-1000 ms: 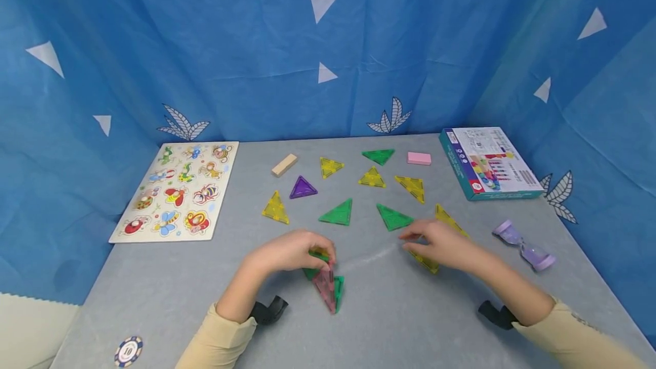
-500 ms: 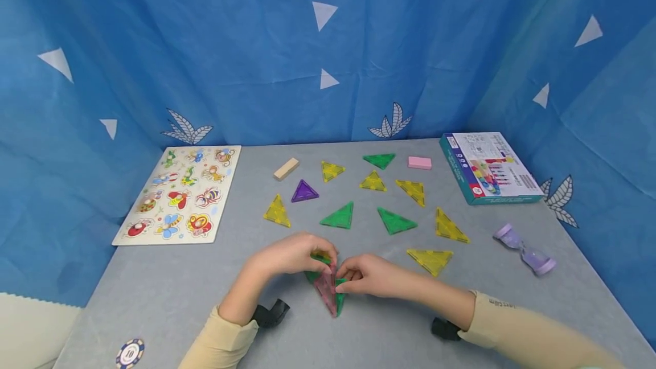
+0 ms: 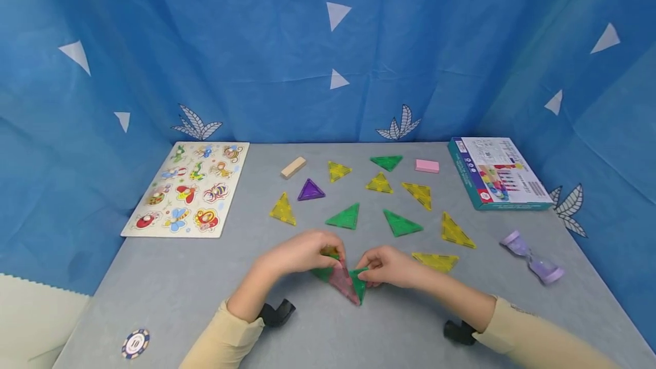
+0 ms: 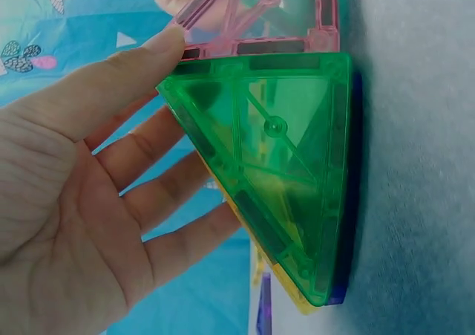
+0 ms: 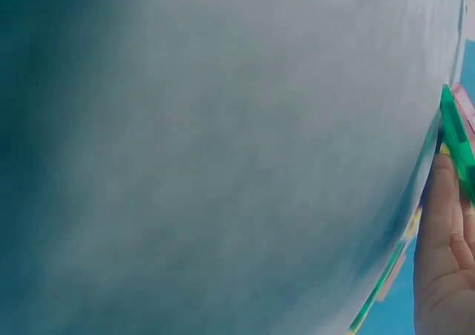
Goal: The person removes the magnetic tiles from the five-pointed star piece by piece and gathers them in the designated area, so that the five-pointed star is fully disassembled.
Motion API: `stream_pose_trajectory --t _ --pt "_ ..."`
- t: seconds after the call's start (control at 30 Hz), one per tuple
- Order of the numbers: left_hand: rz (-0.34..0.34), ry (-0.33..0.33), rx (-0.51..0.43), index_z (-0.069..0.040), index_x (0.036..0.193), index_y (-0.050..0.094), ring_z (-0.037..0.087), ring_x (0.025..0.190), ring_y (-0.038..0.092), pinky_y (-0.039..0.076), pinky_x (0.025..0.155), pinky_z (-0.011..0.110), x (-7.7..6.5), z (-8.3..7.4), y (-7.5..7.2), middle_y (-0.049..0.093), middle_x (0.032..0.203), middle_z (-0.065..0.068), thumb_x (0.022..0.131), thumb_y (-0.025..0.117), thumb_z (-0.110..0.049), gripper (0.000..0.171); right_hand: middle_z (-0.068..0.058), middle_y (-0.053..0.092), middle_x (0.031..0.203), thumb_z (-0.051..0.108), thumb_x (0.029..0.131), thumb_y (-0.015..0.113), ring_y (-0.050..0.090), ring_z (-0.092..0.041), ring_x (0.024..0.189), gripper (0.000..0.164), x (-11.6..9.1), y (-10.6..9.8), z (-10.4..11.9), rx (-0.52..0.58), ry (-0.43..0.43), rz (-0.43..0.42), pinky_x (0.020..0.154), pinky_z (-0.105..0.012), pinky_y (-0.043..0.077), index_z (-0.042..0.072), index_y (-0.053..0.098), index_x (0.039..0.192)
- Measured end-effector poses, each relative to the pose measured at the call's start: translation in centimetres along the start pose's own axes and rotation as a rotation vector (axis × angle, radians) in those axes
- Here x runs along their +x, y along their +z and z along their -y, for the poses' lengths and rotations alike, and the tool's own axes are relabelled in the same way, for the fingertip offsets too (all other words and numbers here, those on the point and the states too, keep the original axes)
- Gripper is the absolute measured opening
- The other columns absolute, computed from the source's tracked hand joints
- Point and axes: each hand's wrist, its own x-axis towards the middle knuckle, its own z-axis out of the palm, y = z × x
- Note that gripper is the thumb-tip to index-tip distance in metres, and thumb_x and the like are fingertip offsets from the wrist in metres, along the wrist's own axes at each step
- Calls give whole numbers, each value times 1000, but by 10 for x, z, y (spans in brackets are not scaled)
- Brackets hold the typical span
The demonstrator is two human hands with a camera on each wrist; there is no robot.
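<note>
Translucent triangular magnetic tiles stand joined on the table in front of the person. My left hand (image 3: pixel 307 252) holds this group from above, thumb on one side and fingers behind. Its pink tile (image 3: pixel 342 282) faces the front, beside a green tile (image 4: pixel 289 142) that fills the left wrist view; a yellow edge (image 4: pixel 297 294) shows behind that one. My right hand (image 3: pixel 388 266) pinches another green tile (image 3: pixel 360 288) at the pink tile's right edge. Only part of the right hand shows in the right wrist view, at the green tile's edge.
Loose green tiles (image 3: pixel 345 218), yellow tiles (image 3: pixel 456 232) and a purple tile (image 3: pixel 310 190) lie beyond the hands. Around them are a wooden block (image 3: pixel 293 167), a pink block (image 3: pixel 427 166), an insect puzzle board (image 3: pixel 184 192), a box (image 3: pixel 502 172), an hourglass (image 3: pixel 533 258) and a poker chip (image 3: pixel 135 344).
My right hand has come left from a yellow tile to the joined tiles and pinched the right green tile, which now angles outward to the right. The left hand keeps its hold.
</note>
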Motion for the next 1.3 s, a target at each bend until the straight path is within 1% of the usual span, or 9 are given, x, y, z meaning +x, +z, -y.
stream_pose_trajectory --t 0.23,0.4,0.53,0.63,0.77,0.93,1.03,1.17,1.3 --pt "-21 5 -18 -22 87 67 2 75 54 46 68 20 1 2 -2 62 86 -16 84 70 -18 5 -13 68 81 10 90 62 65 -28 75 17 -6 -23 -4 41 -34 -46 67 -36 54 -3 66 98" --pt "-6 28 22 -22 86 67 1 72 51 44 65 18 2 0 1 61 84 -16 84 71 -19 5 -18 67 84 15 91 61 64 -35 82 21 -7 -45 2 22 -33 -149 71 -42 54 -3 64 102" --pt "11 60 110 -21 85 66 0 69 49 41 63 15 6 -12 9 58 81 -16 84 71 -20 5 -18 68 88 22 91 62 64 -38 86 26 6 -59 13 26 -14 -245 76 -46 52 0 62 104" --pt "30 67 152 -20 85 65 -2 70 48 40 63 13 9 -24 19 56 81 -16 85 69 -21 5 -17 68 89 23 91 62 63 -38 88 28 27 -59 24 43 -9 -257 77 -46 52 1 61 107" --pt "43 64 196 -21 86 61 -4 73 49 41 65 11 12 -36 29 53 83 -15 89 66 -23 5 -13 68 87 19 91 61 64 -35 88 25 65 -45 45 21 -7 -171 77 -43 52 1 62 109" --pt "24 58 241 -21 89 60 -2 77 51 42 69 13 11 -41 34 54 86 -14 90 64 -26 6 -9 67 83 14 91 61 66 -24 80 19 115 -19 84 -67 53 25 76 -40 53 4 65 106" --pt "17 61 282 -21 91 61 -1 82 53 42 73 13 10 -43 35 57 90 -13 90 64 -25 5 -8 68 81 12 90 62 66 -19 76 16 139 -2 104 -128 90 143 75 -38 54 4 66 103" --pt "16 64 330 -20 92 63 0 83 54 42 73 12 9 -46 37 58 94 -11 90 63 -24 5 -8 68 79 11 90 62 66 -16 72 14 162 16 119 -194 112 231 71 -32 54 4 66 102" --pt "-1 69 355 -20 91 62 -1 81 53 41 71 11 8 -46 39 58 91 -13 89 64 -25 6 -10 67 77 8 91 60 64 -16 67 13 176 29 121 -196 132 262 69 -32 54 1 67 100"
